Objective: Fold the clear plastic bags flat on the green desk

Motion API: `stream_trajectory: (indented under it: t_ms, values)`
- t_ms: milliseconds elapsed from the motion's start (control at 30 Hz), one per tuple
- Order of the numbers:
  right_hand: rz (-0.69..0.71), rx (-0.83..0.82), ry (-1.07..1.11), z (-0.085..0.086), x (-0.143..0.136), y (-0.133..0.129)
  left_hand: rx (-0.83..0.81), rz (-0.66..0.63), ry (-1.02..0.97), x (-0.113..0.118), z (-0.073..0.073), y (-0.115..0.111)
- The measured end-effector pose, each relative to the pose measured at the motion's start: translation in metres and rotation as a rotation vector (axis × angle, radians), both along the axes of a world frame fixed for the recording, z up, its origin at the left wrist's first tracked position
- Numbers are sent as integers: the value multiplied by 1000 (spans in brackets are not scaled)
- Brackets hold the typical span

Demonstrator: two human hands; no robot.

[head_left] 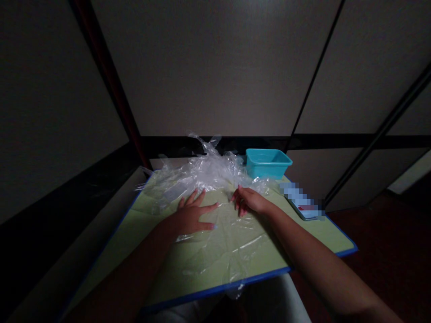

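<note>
A clear plastic glove (232,237) lies spread on the pale green board (134,251), its lower end hanging over the front edge. My left hand (193,215) rests on the glove's left side, fingers spread. Over its upper right side is my right hand (247,200), with the fingers curled and pressed together; whether they pinch the film is too small to tell. Beyond both hands a loose heap of crumpled clear plastic (212,170) covers the back of the board.
A turquoise plastic basket (269,170) stands at the back right. Nearer, a phone-like flat object (303,204), partly blurred, lies at the right edge. Light panels (215,72) rise behind the board. The board has a blue edge.
</note>
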State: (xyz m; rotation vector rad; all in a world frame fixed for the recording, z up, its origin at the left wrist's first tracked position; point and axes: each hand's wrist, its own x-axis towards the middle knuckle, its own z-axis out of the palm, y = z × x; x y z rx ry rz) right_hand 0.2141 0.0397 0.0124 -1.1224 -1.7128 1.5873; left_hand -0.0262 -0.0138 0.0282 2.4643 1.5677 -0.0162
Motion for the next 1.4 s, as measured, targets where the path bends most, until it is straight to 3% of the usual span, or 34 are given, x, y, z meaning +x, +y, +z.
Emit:
stream_trajectory:
  t_ms: [667,767,833,933,1000,1133,1400]
  values:
    - [-5,14,-12,-1,0,0,-31,-22,10,-2,1,2]
    - [-46,128,-31,2,0,-2,-24,-27,8,-3,-2,3]
    - [-67,328,-62,6,-1,-5,-26,-30,8,-3,-4,4]
    - [28,661,-170,12,-2,-10,-28,-32,0,-4,-6,5]
    - [165,772,-236,13,-3,-13,-28,-31,-5,-5,-7,5]
    - [361,789,-291,8,-6,-16,-29,-27,-2,-5,-8,6]
    - [456,769,-476,12,-19,-37,-6,14,53,-2,-8,7]
